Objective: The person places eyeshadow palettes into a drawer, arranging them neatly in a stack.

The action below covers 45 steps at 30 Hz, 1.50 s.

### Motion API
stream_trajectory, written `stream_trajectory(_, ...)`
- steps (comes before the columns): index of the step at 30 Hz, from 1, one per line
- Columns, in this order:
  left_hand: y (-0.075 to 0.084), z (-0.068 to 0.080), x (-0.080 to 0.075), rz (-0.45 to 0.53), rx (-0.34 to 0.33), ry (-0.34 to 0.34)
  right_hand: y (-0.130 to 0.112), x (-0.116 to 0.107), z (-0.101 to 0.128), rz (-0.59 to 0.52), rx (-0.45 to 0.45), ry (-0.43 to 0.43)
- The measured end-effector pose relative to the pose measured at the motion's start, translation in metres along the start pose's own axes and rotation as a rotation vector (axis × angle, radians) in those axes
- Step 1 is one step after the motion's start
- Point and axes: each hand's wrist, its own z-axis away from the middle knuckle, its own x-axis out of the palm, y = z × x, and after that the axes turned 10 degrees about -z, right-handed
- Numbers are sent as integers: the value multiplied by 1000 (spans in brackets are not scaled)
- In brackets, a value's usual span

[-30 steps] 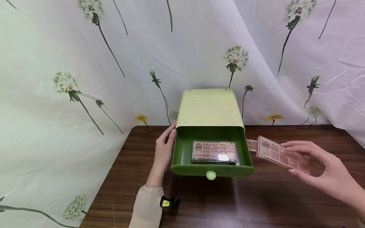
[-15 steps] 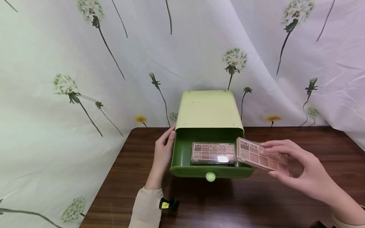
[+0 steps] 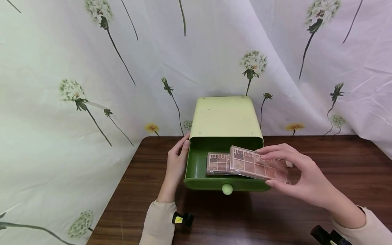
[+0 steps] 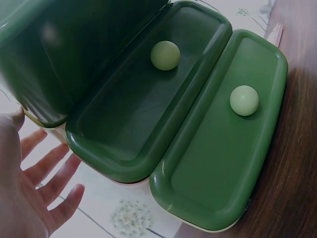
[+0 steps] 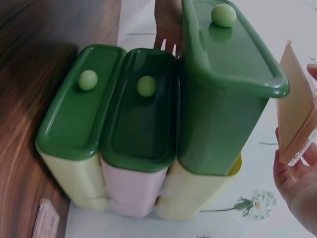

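While the right hand point(image 3: 301, 182) pinches a clear-lidded eyeshadow palette point(image 3: 258, 167) between thumb and fingers at its right end, the palette is held tilted above the open top drawer point(image 3: 196, 170) of a green drawer unit point(image 3: 226, 117). Its left end overlaps a second eyeshadow palette point(image 3: 218, 162) that lies flat on the drawer floor. The held palette is clear of the drawer floor; whether it touches the lower palette cannot be determined from the head view. In the right wrist view the same palette point(image 5: 297, 106) appears edge-on beside the extended drawer front point(image 5: 225, 49).

The left hand point(image 3: 176, 163) rests against the left side of the drawer unit with fingers straight and together, gripping nothing. In the left wrist view the left palm and its spread fingers point(image 4: 47, 191) lie just beside the unit's lower corner.

The drawer unit has a pale yellow-green casing and dark green drawer fronts, each fitted with a round pale green knob point(image 3: 227, 189). The wrist views show two further drawers point(image 5: 106, 106) below the open one, both pushed in. The unit stands on a dark wooden table point(image 3: 147, 190) against a white curtain printed with dandelions point(image 3: 92, 68). A third palette point(image 5: 45, 217) lies on the table just beside the unit, visible in the right wrist view.
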Motion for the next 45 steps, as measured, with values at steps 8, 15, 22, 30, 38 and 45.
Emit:
stream_trajectory(8,0,0,0,9,-14,-1,7,11,-11,21,17,-27)
stream_trajectory(15,2,-1,0,20,-27,-7,14,16,-20,20,98,-61)
stream_trajectory(22,2,-1,0,-9,-9,5,21,19,-27,13,176,-113)
stream_trajectory(30,3,0,0,-5,6,9,26,18,-34,21,271,-198)
stream_trajectory(38,3,0,0,-5,-1,8,30,17,-37,17,335,-260)
stream_trajectory(45,3,0,-1,-9,-1,-2,35,19,-37,43,342,-296)
